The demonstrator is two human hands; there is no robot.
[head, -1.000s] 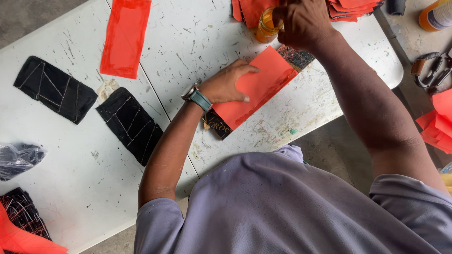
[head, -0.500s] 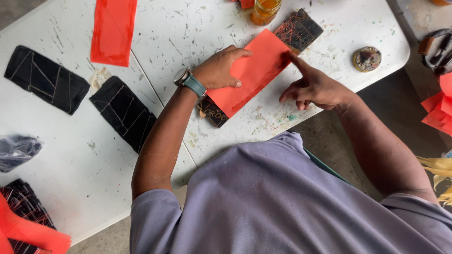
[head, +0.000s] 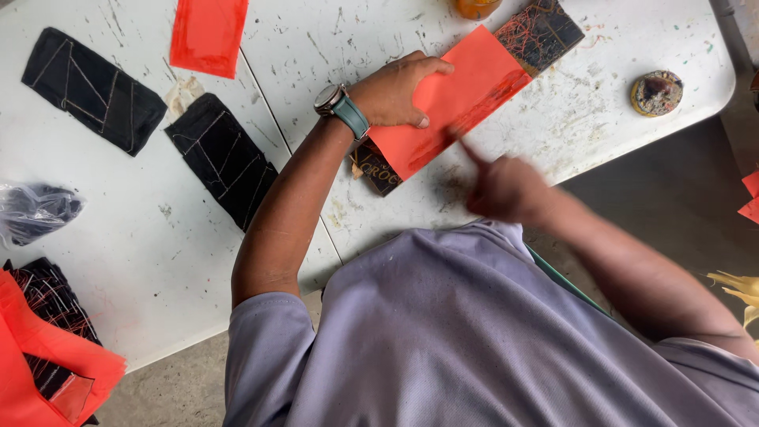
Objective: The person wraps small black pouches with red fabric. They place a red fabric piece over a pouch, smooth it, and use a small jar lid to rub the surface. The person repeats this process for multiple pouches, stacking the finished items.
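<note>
An orange-red sheet [head: 466, 91] lies on a long dark patterned strip [head: 545, 32] on the white table [head: 332, 47]. My left hand [head: 395, 91], with a teal watch at the wrist, presses flat on the sheet's near-left part. My right hand [head: 502, 186] is blurred and points one finger at the sheet's lower edge, near the table's front edge. It holds nothing that I can see.
Two black stitched fabric pieces [head: 91, 87] [head: 223, 158] lie to the left, with another orange sheet [head: 209, 35] behind them. A round lid [head: 656, 92] sits at right, an amber jar [head: 477, 6] at the top. Orange and black pieces [head: 43, 348] and a dark plastic bag [head: 35, 209] lie far left.
My right hand left the jar at the top, came down onto the orange sheet's right side, then slid left along its lower edge. The left hand stayed pressing the sheet.
</note>
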